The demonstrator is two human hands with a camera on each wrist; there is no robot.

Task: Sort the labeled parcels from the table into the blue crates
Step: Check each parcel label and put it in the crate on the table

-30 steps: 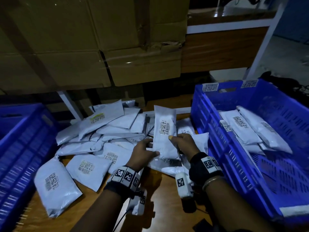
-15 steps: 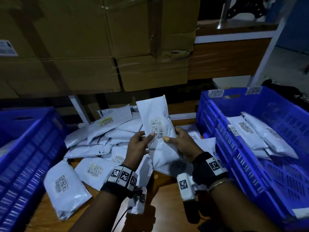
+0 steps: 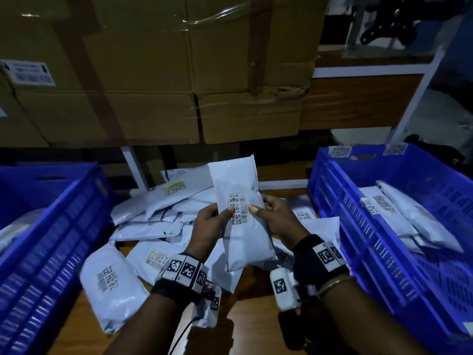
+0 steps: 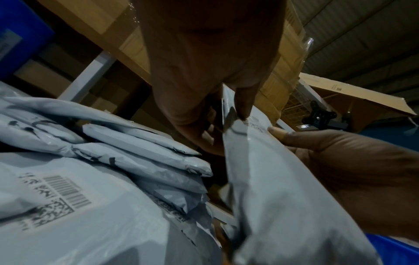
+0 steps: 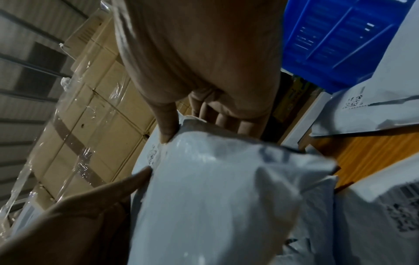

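Note:
I hold a white labeled parcel (image 3: 240, 221) upright above the table, its barcode label facing me. My left hand (image 3: 210, 226) grips its left edge, thumb on the label. My right hand (image 3: 276, 219) grips its right edge, thumb also on the label. The left wrist view shows the parcel (image 4: 278, 188) pinched between thumb and fingers, and in the right wrist view the parcel (image 5: 215, 197) is held the same way. A heap of white parcels (image 3: 158, 221) lies on the wooden table. One blue crate (image 3: 340, 226) on the right holds several parcels; another blue crate (image 3: 51, 239) stands on the left.
Taped cardboard boxes (image 3: 158, 73) are stacked on a shelf right behind the table. A white shelf post (image 3: 134, 167) rises behind the heap. Bare wooden tabletop (image 3: 250, 316) shows between my forearms. A parcel (image 3: 112, 285) lies near the left crate.
Both hands have lifted the parcel off the heap and tilted it upright toward me, and my thumbs now rest on its label.

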